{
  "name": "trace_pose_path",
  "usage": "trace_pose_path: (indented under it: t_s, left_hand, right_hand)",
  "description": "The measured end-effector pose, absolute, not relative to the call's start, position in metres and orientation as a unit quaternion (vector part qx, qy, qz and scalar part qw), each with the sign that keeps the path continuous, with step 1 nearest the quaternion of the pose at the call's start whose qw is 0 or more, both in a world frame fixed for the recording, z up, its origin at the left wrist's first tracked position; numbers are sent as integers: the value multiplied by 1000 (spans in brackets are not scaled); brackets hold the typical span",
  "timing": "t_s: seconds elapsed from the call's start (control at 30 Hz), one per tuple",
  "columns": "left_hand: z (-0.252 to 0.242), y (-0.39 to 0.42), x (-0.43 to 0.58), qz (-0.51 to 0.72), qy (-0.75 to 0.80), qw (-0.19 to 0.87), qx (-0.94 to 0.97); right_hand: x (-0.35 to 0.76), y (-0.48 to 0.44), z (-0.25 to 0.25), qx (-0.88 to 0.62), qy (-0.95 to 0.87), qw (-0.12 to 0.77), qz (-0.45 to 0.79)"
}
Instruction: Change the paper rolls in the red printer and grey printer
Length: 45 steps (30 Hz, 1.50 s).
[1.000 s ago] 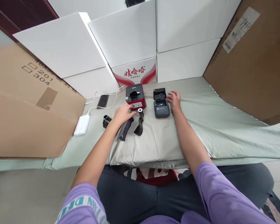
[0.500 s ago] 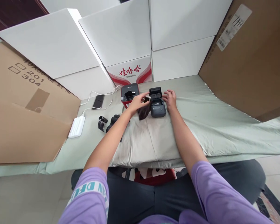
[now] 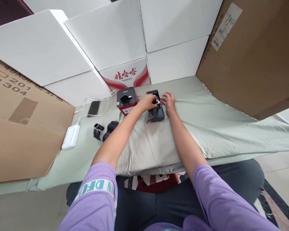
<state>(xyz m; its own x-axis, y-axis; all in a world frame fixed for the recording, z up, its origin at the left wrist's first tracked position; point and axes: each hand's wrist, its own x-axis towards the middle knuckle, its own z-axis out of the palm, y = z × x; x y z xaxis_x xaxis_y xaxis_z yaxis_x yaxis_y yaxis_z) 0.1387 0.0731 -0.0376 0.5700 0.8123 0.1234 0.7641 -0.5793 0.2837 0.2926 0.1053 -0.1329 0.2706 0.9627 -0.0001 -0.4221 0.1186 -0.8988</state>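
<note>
1. Purple sleeves (image 3: 98,195) frame the near edge of the pale green cloth (image 3: 144,147) covering the table.
2. White power bank (image 3: 71,137), cabled, lies left; black rolls (image 3: 110,127) stand near the left forearm, partly hidden by it.
3. Left hand (image 3: 147,103) has its fingers pinched closed on a black roll with a white core (image 3: 158,101). Half a second ago this was left of the dark portable printer (image 3: 160,116); now it is over the open compartment, its loose strip hanging across the printer's front. The handling has thus shifted to the printer, though seating cannot be judged.
4. Right hand (image 3: 169,102), fingers loosely curled and partly open, stays beside the printer, apparently empty; contact is unclear.
5. Red-and-black printer (image 3: 127,100) stands farther left, before a red-lettered carton (image 3: 125,74).
</note>
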Motion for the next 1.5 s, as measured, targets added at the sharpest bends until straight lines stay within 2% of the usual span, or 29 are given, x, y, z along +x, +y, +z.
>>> trace_pose_path:
  t_s: [0.23,0.43,0.57,0.7,0.87,1.0,1.33,1.5]
  left_hand:
    - [-18,54,139,177,490,77,850]
    - [-24,57,144,24,478,15,878]
    - [-37,56,145,7,493,23,870]
    - [-38,49,142,58,494,-18,867]
    - [-32,49,132,197,537,-43,819]
    - [-30,53,124,192,552,-11,811]
    - [-36,18,109,219,466,31,857]
    - [-42,12,108,215,473,106,848]
  right_hand:
    - [292,103,-131,-415,-294,680,528]
    - [291,101,-127,-428,-281,679,526]
    - [290,95,-121,-420,-269,679,539]
    - [290,92,-117,-406,-262,684,546]
    - [290,90,-118,-406,-284,673,549]
    - [291,88,-119,-393,-314,662,556]
    - [291,89,-116,-405,-313,654,557]
    - [291,89,-118,-422,-347,637,545]
